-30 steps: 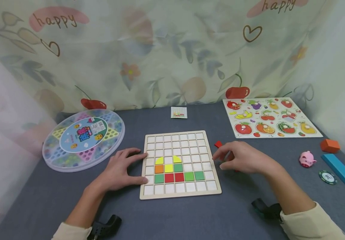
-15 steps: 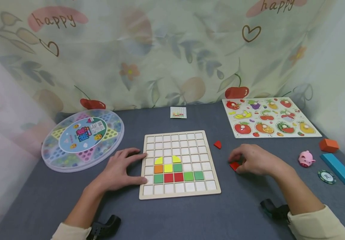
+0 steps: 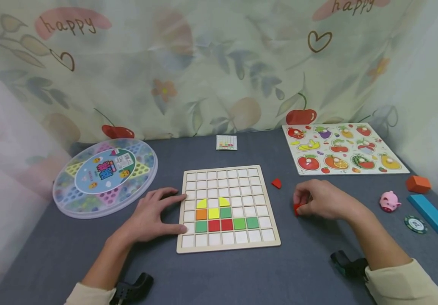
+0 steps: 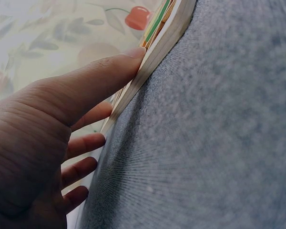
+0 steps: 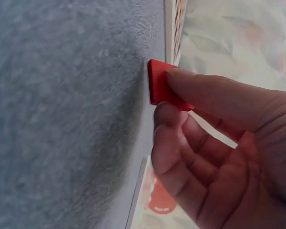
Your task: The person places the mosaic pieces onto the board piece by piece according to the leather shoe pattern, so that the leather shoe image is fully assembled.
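A wooden grid board [image 3: 241,181] lies flat on the table, with several coloured tiles in its lower rows: green, red, orange and yellow. My left hand [image 3: 147,217] rests at the board's left edge, thumb and fingertips touching the frame. In the left wrist view, the thumb presses on the board's rim [image 4: 158,53] and the other fingers are extended. To the right of the board, my right hand [image 3: 323,200] pinches a red tile [image 5: 161,85] between thumb and fingers, just over the cloth. Another red piece [image 3: 276,183], with a pointed end, lies beside the board's right edge.
A small pattern card [image 3: 227,142] stands behind the board. At left is a round game box [image 3: 104,173]. A fruit puzzle board [image 3: 346,149] lies back right. Toward the right edge are a pink pig [image 3: 389,201], orange block [image 3: 418,184], blue block [image 3: 432,214] and chip [image 3: 415,224].
My right hand has moved right, away from the board's edge, and taken hold of a red tile, which is now tipped up in the fingers. The left hand has stayed in place.
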A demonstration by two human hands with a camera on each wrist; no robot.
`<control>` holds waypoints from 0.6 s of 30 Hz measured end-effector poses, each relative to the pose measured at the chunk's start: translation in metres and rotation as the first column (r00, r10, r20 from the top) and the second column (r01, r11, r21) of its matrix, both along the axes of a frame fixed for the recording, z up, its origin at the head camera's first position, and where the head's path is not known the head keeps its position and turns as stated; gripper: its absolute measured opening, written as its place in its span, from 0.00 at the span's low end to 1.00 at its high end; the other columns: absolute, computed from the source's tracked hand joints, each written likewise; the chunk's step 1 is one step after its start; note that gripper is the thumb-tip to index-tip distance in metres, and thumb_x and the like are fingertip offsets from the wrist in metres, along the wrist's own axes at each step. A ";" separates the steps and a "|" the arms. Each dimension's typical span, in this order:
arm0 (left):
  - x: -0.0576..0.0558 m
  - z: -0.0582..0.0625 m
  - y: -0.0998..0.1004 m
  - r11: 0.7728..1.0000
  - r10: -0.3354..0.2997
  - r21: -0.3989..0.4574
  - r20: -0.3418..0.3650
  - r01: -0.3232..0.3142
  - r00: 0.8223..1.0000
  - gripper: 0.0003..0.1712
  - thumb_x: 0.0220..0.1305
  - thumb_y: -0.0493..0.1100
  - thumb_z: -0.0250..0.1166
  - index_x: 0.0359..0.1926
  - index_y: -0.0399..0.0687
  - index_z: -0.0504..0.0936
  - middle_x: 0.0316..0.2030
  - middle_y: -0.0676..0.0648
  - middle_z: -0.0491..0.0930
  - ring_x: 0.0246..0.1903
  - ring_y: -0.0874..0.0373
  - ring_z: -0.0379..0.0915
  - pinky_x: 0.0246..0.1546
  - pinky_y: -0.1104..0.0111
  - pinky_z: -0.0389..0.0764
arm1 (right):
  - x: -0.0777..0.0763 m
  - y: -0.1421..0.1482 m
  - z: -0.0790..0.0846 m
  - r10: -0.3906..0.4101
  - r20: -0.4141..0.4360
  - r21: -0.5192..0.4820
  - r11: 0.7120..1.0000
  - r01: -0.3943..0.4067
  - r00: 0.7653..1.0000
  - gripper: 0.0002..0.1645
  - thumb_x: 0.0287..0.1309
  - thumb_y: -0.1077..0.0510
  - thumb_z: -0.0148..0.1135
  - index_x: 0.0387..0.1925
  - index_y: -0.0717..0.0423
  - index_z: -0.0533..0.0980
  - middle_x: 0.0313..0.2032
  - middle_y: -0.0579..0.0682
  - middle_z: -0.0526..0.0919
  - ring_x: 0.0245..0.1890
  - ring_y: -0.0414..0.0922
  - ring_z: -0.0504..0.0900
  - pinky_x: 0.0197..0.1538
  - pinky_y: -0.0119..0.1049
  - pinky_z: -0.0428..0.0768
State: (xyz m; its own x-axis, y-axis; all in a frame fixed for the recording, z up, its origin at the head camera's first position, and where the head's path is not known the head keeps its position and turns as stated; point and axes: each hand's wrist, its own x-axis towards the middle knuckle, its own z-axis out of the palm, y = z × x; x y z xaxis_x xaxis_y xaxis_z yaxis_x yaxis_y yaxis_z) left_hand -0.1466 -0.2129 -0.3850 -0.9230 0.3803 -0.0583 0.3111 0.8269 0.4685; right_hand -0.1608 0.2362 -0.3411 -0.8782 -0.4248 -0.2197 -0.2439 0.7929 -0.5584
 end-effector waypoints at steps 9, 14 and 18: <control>0.000 -0.001 0.000 1.000 0.002 0.008 -0.003 -0.002 1.000 0.49 0.53 0.72 0.74 0.74 0.64 0.73 0.74 0.44 0.64 0.73 0.39 0.52 0.68 0.34 0.56 | -0.005 -0.022 0.012 -0.026 0.018 -0.111 0.993 0.028 1.000 0.09 0.62 0.60 0.71 0.44 0.54 0.84 0.32 0.48 0.82 0.27 0.44 0.79 0.34 0.40 0.80; -0.001 -0.002 0.000 1.000 0.001 0.012 -0.010 -0.001 1.000 0.49 0.53 0.71 0.75 0.74 0.64 0.73 0.74 0.44 0.64 0.73 0.39 0.53 0.68 0.35 0.56 | -0.009 -0.042 0.016 -0.004 0.048 -0.155 0.988 0.011 0.999 0.10 0.63 0.61 0.70 0.45 0.56 0.84 0.32 0.49 0.83 0.26 0.45 0.79 0.34 0.40 0.80; -0.001 -0.002 0.000 1.000 -0.001 0.014 -0.007 0.001 1.000 0.48 0.53 0.71 0.75 0.74 0.64 0.73 0.74 0.44 0.64 0.73 0.39 0.53 0.68 0.35 0.56 | -0.013 -0.057 0.018 0.034 0.072 -0.168 0.986 -0.022 0.997 0.10 0.62 0.62 0.69 0.45 0.57 0.85 0.31 0.50 0.83 0.26 0.45 0.79 0.34 0.40 0.80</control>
State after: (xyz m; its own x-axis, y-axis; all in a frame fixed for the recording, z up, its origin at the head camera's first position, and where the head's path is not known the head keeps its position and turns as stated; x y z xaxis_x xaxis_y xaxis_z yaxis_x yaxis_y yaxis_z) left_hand -0.1475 -0.2129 -0.3869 -0.9230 0.3820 -0.0465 0.3152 0.8197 0.4782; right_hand -0.1734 0.1788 -0.3235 -0.8493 -0.4851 -0.2082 -0.2173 0.6808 -0.6995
